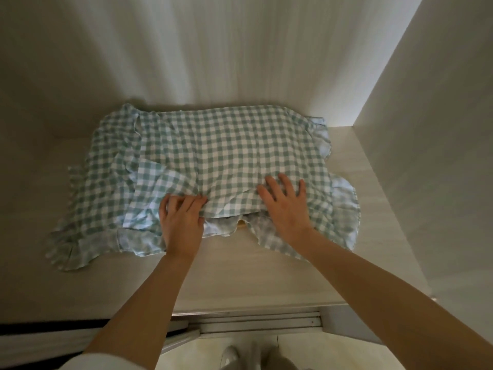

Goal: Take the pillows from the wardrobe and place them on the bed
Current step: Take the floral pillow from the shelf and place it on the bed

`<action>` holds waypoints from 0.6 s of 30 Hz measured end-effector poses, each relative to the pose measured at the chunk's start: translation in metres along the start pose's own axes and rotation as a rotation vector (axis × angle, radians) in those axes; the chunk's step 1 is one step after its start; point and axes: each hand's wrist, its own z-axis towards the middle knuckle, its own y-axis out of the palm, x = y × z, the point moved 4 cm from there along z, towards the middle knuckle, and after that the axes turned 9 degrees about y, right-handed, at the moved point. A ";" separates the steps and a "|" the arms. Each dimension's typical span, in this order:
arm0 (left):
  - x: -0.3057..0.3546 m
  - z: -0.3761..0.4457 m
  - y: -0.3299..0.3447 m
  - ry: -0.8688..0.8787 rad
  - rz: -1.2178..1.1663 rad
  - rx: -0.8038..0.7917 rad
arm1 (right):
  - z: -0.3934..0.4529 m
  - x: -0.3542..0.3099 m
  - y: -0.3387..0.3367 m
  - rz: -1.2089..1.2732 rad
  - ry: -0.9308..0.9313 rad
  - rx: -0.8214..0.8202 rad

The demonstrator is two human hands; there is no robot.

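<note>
A pillow (218, 148) in a green-and-white checked cover with a frilled edge lies flat on the floor of the wardrobe (240, 276). A second checked pillow (88, 209) seems to lie under it, sticking out at the left. My left hand (181, 217) has its fingers curled into the near edge of the top cover, pinching the fabric. To the right, my right hand (285, 201) rests palm down on the near right part of the same pillow, fingers spread.
The wardrobe's back panel (213, 49) and right side wall (426, 129) close in the compartment. A sliding-door track (256, 321) runs along the front edge. Below it is pale floor tile (202, 353) with my foot (230, 355) showing.
</note>
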 end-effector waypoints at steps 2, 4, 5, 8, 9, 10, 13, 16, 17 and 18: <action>0.000 0.001 -0.005 0.004 -0.008 0.021 | -0.004 -0.001 -0.003 -0.008 0.008 0.007; 0.000 0.002 -0.012 0.003 -0.025 0.036 | -0.008 -0.001 -0.009 0.004 0.026 0.046; 0.000 0.003 -0.016 0.000 -0.036 0.046 | -0.011 -0.001 -0.013 0.026 0.041 0.074; 0.002 0.005 -0.035 -0.010 -0.078 0.084 | -0.018 0.003 -0.027 0.078 0.065 0.164; 0.003 0.006 -0.043 -0.009 -0.093 0.106 | -0.021 0.004 -0.033 0.082 0.067 0.197; 0.004 0.009 -0.052 -0.007 -0.108 0.136 | -0.025 0.006 -0.039 0.092 0.066 0.231; 0.008 0.023 -0.085 0.016 -0.145 0.247 | -0.037 0.011 -0.070 0.180 0.062 0.352; 0.014 0.046 -0.121 0.065 -0.158 0.330 | -0.050 0.017 -0.116 0.309 0.071 0.519; 0.018 0.055 -0.134 0.076 -0.163 0.351 | -0.055 0.018 -0.133 0.342 0.064 0.569; 0.022 0.063 -0.146 0.086 -0.169 0.365 | -0.059 0.016 -0.150 0.363 0.042 0.607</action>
